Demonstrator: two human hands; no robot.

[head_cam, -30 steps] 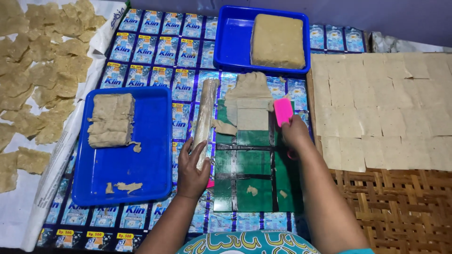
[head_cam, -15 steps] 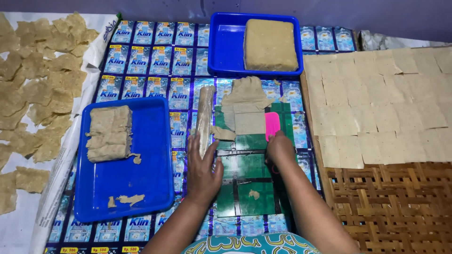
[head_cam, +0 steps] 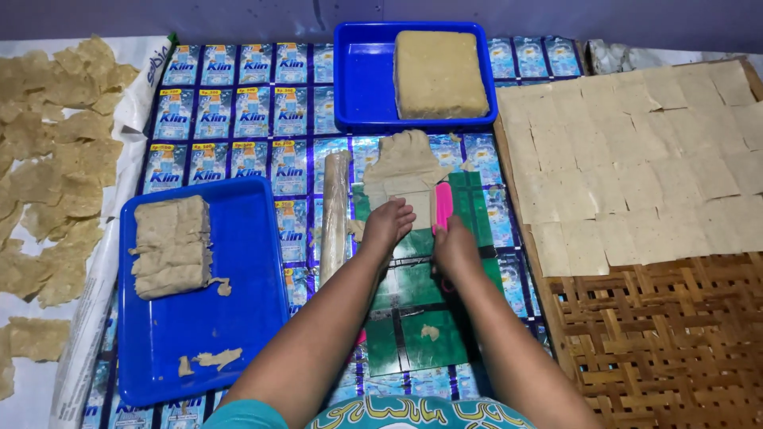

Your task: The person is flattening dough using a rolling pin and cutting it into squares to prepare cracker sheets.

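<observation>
1. The left hand lay flat, fingers spread, on the thin tan dough sheet atop the green cutting mat. It should press gently.
2. The right hand, closed around the pink plastic scraper, should cut straight.
3. Left of the mat lay a dough-coated rolling pin, very near.
4. Right of it sat cut squares on a woven bamboo tray.
</observation>
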